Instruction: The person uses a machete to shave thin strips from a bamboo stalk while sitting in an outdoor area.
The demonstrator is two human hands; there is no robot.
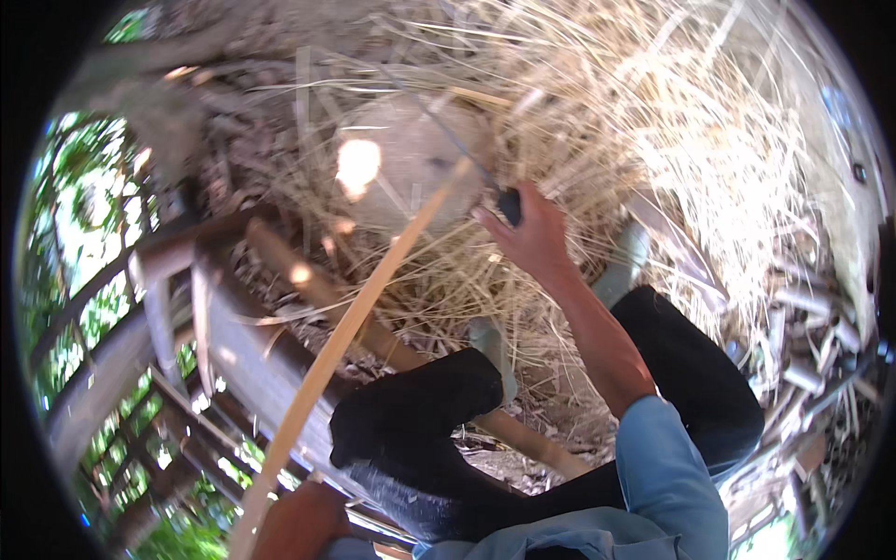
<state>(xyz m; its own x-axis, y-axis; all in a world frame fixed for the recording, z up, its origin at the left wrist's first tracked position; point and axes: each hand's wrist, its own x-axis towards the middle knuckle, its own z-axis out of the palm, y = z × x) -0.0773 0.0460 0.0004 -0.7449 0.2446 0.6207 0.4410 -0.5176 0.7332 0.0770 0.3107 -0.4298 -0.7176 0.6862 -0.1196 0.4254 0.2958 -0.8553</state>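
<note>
Low at the left, my left hand [303, 521] is closed on the lower part of a long pale bamboo strip [350, 322]; some of its fingers are hidden. The strip slants up and right, its tip close to my right hand [537, 233]. That hand is wrapped round the dark handle of a long thin knife [455, 140]. Its blade points away to the upper left, blurred, and crosses over a round wooden block [415, 154]. Blade and strip tip lie near each other; I cannot tell whether they touch.
Heaps of pale shavings [691, 121] cover the ground ahead and to the right. A bamboo bench or rail [252, 345] runs along the left, and a brown pole [383, 343] lies slantwise before my black-clad legs [420, 411]. Short cut bamboo pieces [807, 373] lie at far right.
</note>
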